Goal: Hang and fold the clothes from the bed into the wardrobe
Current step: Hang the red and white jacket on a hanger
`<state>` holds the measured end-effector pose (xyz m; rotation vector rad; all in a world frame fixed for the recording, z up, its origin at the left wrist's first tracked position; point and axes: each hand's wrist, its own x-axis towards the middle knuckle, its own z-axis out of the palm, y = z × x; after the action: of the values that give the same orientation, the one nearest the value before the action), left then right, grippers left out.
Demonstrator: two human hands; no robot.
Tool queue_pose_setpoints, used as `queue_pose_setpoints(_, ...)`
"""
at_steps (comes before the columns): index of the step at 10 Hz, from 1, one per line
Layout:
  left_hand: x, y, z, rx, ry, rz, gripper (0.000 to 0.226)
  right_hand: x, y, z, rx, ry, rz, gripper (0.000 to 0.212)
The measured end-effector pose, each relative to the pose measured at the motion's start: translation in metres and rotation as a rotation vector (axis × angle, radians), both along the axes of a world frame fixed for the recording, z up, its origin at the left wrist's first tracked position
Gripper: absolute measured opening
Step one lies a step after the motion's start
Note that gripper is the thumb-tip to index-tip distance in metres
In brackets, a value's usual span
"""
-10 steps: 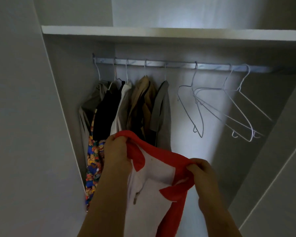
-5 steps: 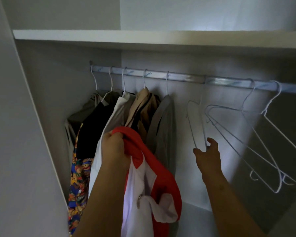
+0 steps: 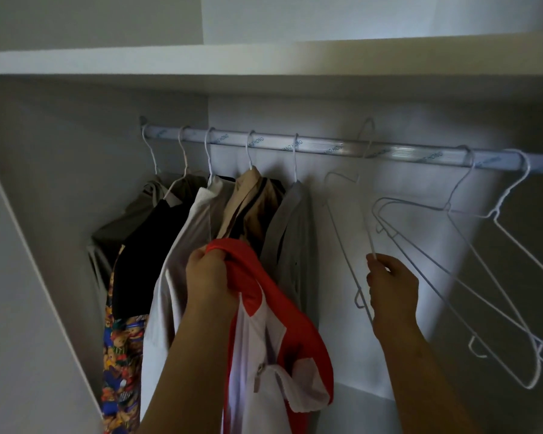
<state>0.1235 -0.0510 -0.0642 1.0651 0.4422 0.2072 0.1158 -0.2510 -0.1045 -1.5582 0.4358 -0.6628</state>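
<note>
A red and white garment (image 3: 264, 339) hangs from my left hand (image 3: 210, 277), which grips its red edge in front of the hung clothes. My right hand (image 3: 392, 289) pinches the lower wire of an empty white wire hanger (image 3: 348, 245). That hanger's hook (image 3: 369, 126) sits lifted above the wardrobe rail (image 3: 395, 153). Several garments (image 3: 248, 220) hang on the left part of the rail: grey, black, white, tan and grey ones.
Two more empty wire hangers (image 3: 499, 277) hang on the rail at the right. A white shelf (image 3: 264, 62) runs above the rail. The wardrobe's left side panel (image 3: 29, 277) stands close. A colourful patterned cloth (image 3: 123, 364) hangs low at the left.
My right hand let go of the red and white garment, reached to the empty hanger and took hold of it; the hanger's hook has risen off the rail. The view moved closer.
</note>
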Motion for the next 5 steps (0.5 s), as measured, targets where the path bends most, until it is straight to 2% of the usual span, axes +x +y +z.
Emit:
queue_pose_setpoints(2,0.005,0.001,-0.01,0.015,-0.014,-0.058,0.038,-0.025,0.005,-0.007,-0.036,0.022,-0.007,0.016)
queue_pose_setpoints(4,-0.019,0.015,-0.019,0.048,-0.006,-0.209,0.039,-0.085,0.025,-0.016,0.013,0.015,-0.052,0.025)
queue_pose_setpoints(5,-0.038,0.034,-0.027,0.049,0.072,-0.343,0.044,-0.117,0.044,-0.02,0.032,-0.013,-0.105,0.025)
